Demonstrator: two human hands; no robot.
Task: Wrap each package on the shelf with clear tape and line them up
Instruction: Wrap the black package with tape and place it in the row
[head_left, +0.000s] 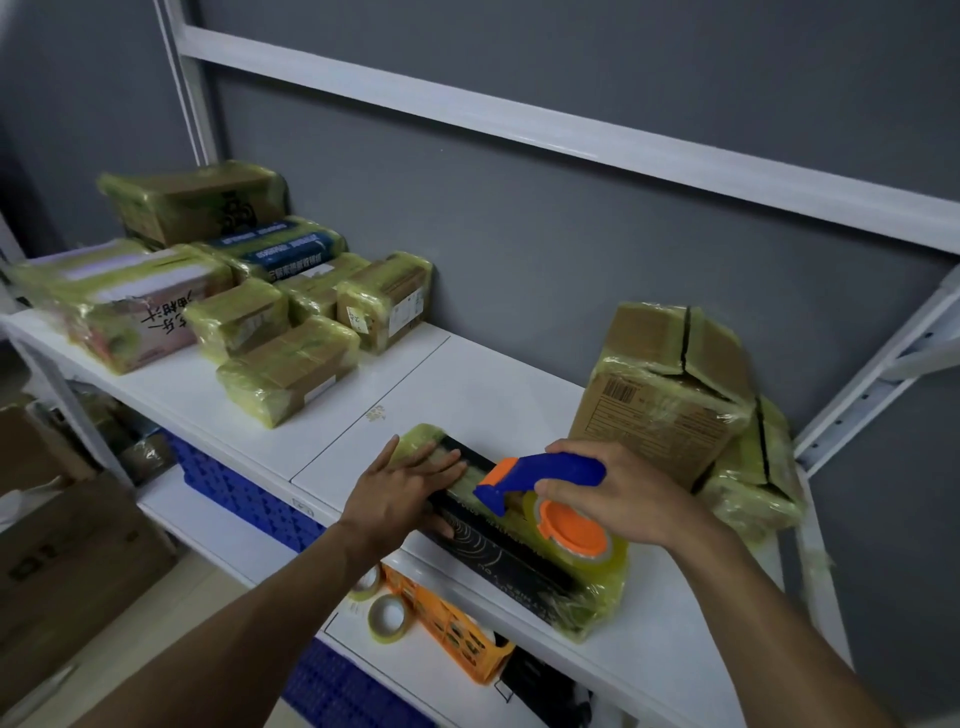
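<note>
Left hand (402, 496) lies flat, fingers spread, on the black package (511, 558); right hand (618, 491) grips the tape dispenser (545, 475).

We have a long package (498, 551) lying along the front edge of the shelf (467, 384) — our left hand (400, 493) flat on its left end, the tape dispenser (550, 493) in our right hand (618, 488) atop its middle. A cluster of packages (234, 291) sits far left; a carton (665, 395) stands behind, right, by the wall. Tape rolls (387, 618) lie on the lower shelf (218, 535).
</note>
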